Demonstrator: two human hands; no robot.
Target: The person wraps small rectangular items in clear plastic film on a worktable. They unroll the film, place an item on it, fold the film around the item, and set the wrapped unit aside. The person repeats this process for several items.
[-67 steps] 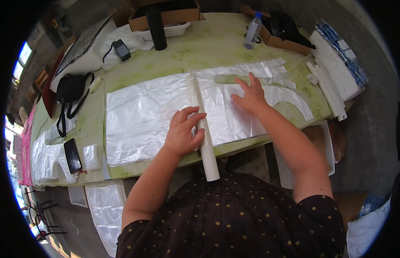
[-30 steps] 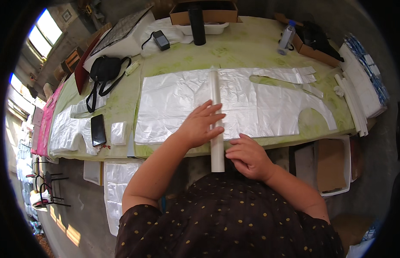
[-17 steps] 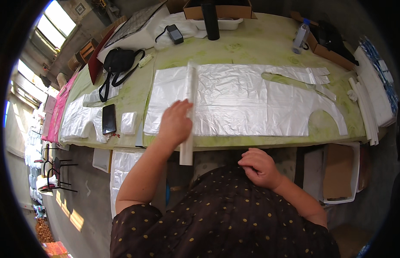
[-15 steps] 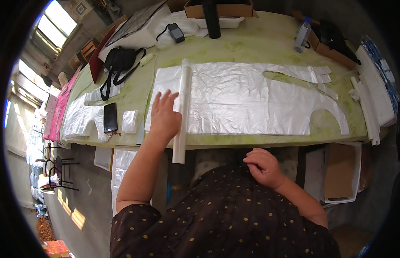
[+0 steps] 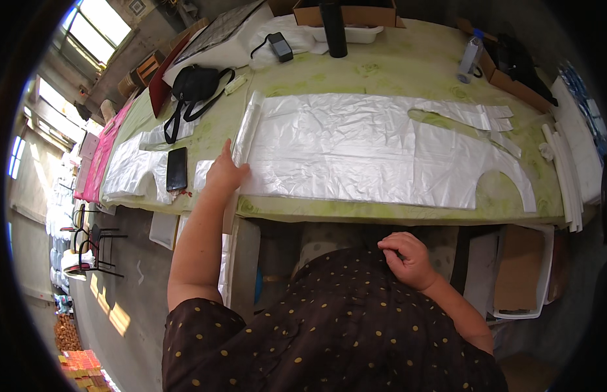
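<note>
In the head view, holds the left hand (image 5: 226,172) open, not gripping, over the roll (image 5: 248,129) at the left end of the plastic sheet (image 5: 355,153) on the table (image 5: 408,62); curls the right hand (image 5: 408,260) loosely closed, seemingly empty, near the shirt (image 5: 336,326).

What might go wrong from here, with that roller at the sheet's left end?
The white roller lies at the left end of the plastic sheet, its near end past the front edge of the table. With only the left hand at it and the right hand away from it, it might roll off or tip. The small white packet close to the left hand might also get nudged.
</note>
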